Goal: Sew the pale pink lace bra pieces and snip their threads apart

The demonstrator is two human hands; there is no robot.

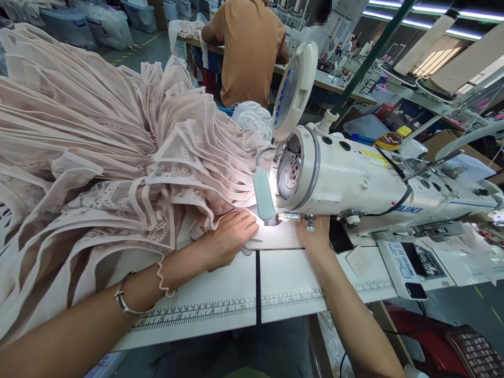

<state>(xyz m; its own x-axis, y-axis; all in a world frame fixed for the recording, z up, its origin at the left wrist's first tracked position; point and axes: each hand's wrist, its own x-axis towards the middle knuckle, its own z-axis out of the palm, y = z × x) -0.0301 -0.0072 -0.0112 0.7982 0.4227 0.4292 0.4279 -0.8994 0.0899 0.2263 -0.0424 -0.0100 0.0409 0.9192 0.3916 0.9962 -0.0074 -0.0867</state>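
A co-worker in a tan shirt (250, 47) sits with back turned at a long bench (326, 81) behind the sewing station. Clear plastic storage bins (106, 23) line the aisle floor at upper left. Strip lights (433, 23) glow at upper right. A printed ruler strip (197, 312) runs along the table's near edge, and a grey control panel (407, 268) lies at its right end.
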